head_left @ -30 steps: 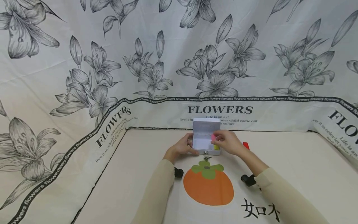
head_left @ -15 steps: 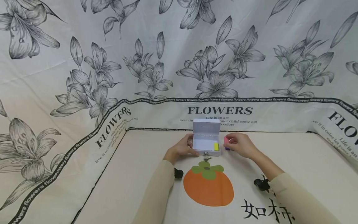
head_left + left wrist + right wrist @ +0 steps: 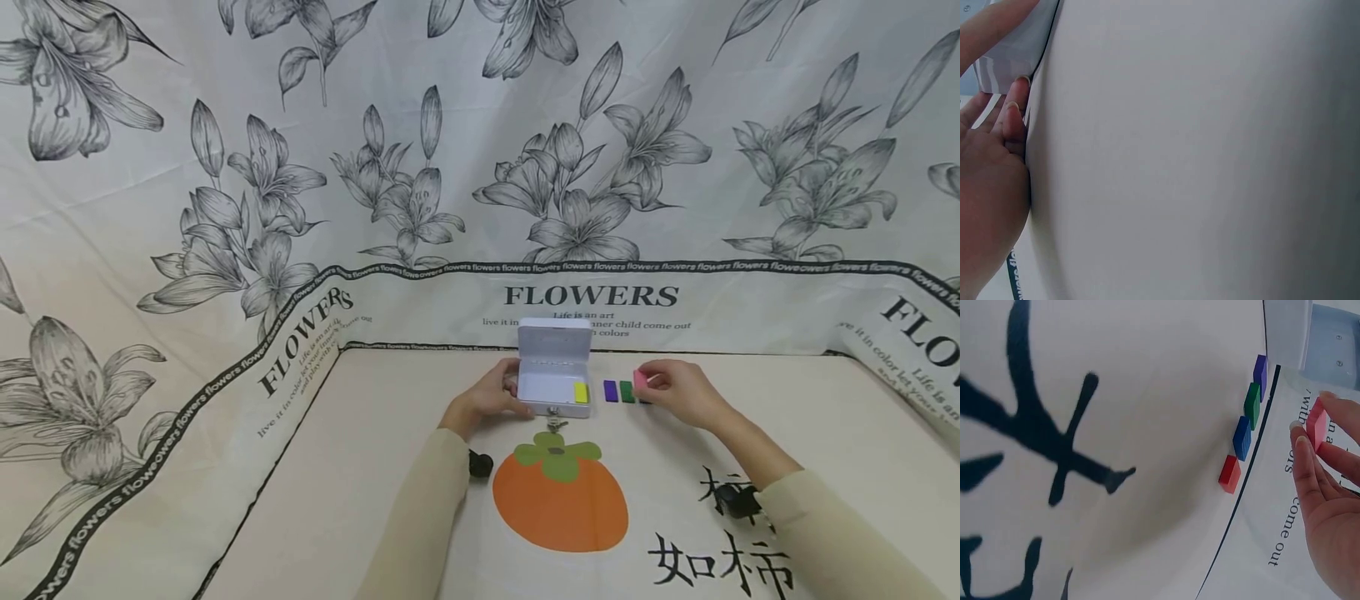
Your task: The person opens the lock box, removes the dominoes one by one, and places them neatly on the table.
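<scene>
A small white lock box [image 3: 542, 387] stands with its lid raised. My left hand [image 3: 486, 395] grips its left side, thumb near the front and other fingers along the side. Inside, at the right end, is a yellow block [image 3: 581, 392]. My right hand [image 3: 684, 393] pinches a pink block [image 3: 1317, 425] between thumb and fingertips, to the right of the box. In the right wrist view a row of blocks lies by that hand: purple [image 3: 1260, 378], green [image 3: 1252, 406], blue [image 3: 1242, 439] and red [image 3: 1230, 474]. The hand covers part of this row in the head view.
Keys [image 3: 555, 423] hang from the lock at the box's front. The cloth [image 3: 360, 500] on the table carries a printed orange persimmon [image 3: 558, 508] and black characters [image 3: 720, 565]. Behind the box rises a flower-printed curtain [image 3: 420, 308].
My right hand has carried the pink block out of the box and to the right, past the purple and green blocks. The left hand has stayed on the box.
</scene>
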Action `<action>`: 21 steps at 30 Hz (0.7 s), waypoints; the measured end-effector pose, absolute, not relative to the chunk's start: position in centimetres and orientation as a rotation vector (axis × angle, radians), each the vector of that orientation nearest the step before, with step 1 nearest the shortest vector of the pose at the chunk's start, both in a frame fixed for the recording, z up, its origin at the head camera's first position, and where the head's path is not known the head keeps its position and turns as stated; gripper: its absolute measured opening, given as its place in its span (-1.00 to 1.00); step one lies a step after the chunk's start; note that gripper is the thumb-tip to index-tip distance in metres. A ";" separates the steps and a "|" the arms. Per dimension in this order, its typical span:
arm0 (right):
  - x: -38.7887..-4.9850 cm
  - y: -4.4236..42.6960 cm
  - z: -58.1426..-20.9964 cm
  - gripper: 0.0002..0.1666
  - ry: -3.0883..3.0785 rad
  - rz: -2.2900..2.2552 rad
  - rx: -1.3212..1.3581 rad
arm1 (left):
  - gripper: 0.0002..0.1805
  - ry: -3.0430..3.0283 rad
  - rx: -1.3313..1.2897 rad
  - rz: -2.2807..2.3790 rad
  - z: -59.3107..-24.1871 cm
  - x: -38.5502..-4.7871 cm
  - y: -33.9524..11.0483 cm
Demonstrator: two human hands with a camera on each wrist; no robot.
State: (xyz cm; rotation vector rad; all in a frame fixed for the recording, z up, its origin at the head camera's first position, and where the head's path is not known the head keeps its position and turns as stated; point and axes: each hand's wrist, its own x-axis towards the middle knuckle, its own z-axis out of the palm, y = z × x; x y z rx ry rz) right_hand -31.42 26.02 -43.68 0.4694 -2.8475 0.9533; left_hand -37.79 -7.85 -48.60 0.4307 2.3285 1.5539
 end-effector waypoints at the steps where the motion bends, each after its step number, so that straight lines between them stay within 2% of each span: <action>1: -31.4 26.3 -43.7 -0.49 -2.849 0.951 0.468 | 0.11 2.331 0.427 1.550 -48.6 -37.8 -7.8; 21: -32.3 31.9 -44.4 -0.50 -2.973 0.846 0.441 | 0.13 2.309 0.446 1.557 -48.8 -38.1 -7.9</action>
